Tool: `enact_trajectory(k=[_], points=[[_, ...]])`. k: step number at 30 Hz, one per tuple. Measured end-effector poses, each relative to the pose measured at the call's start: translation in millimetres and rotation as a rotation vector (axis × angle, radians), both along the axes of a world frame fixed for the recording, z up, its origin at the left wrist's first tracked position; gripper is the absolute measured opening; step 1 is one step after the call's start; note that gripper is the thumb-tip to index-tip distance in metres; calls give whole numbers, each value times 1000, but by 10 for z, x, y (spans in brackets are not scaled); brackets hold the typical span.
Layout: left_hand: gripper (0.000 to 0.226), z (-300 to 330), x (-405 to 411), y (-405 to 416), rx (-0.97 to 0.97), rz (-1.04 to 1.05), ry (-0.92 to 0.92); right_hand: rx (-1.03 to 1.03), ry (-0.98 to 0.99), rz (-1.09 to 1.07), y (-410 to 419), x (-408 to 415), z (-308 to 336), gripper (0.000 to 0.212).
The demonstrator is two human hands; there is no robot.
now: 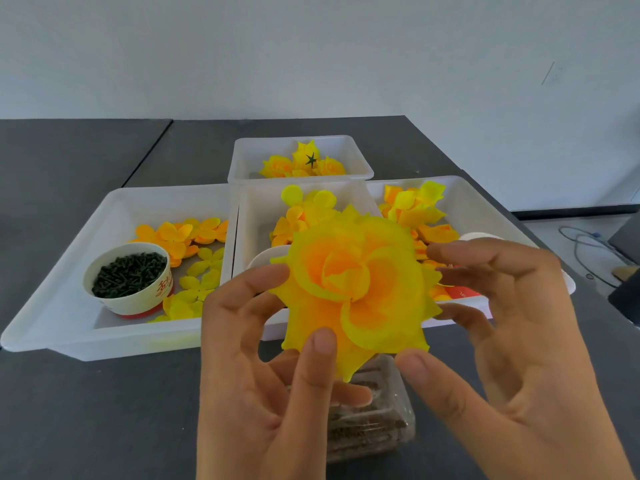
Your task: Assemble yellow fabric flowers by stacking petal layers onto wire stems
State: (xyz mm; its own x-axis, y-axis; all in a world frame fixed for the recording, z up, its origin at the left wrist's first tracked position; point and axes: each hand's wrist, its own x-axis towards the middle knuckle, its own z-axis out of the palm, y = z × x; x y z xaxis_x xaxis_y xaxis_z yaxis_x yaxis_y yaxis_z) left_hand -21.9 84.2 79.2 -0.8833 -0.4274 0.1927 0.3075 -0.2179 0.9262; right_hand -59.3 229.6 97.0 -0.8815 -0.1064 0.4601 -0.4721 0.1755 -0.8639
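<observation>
2 hands cradle the layered yellow-orange fabric flower [356, 289] above the dark table: the left hand [273, 368] pinches its lower edge, thumb on top, while the right hand [502, 327] touches the rim with spread fingertips. It looks light, soft and crushable; hold the edges gently.

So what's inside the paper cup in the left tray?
The cup in the left tray is filled with small dark green pieces, probably stem parts. They hide the bottom of the cup.

trays [104, 341] crowd ahead, clear box [377, 424] below
</observation>
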Motion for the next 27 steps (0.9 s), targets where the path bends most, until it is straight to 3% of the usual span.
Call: enact_trajectory(k=[1, 5, 9, 15, 18, 21, 22, 24, 25, 26, 27], points=[[44, -3, -5, -2, 7, 1, -14, 47, 43, 14, -8, 61, -71, 56], [45, -1, 11, -30, 65, -54, -36, -18, -46, 40, -28, 99, -110, 61], [58, 8, 8, -71, 179, -173, -66, -72, -7, 44, -36, 137, -166, 52], [68, 39, 0, -88, 239, -190, -70, -148, -45, 18, -64, 185, -121, 47], [67, -4, -5, -93, 221, -188, -48, -193, -114, 84, -81, 177, -103, 63], [64, -7, 6, -42, 89, -155, -50, -321, -318, 150, -113, 177, -92, 76], [60, 4, -3, -26, 59, -150, -67, -306, -352, 178, -114, 165, -93, 74], [48, -34, -34, -21, 44, -153, -144, -191, -353, 156, -118, 134, -82, 50], [55, -34, -57, -25, 71, -151, -203, -164, -349, 129, -124, 117, -64, 35], [65, -11, -68, -25, 101, -140, -245, -160, -348, 111, -116, 104, -44, 30], [61, -41, -79, -29, 110, -146, -221, -156, -358, 111, -110, 91, -32, 31]])
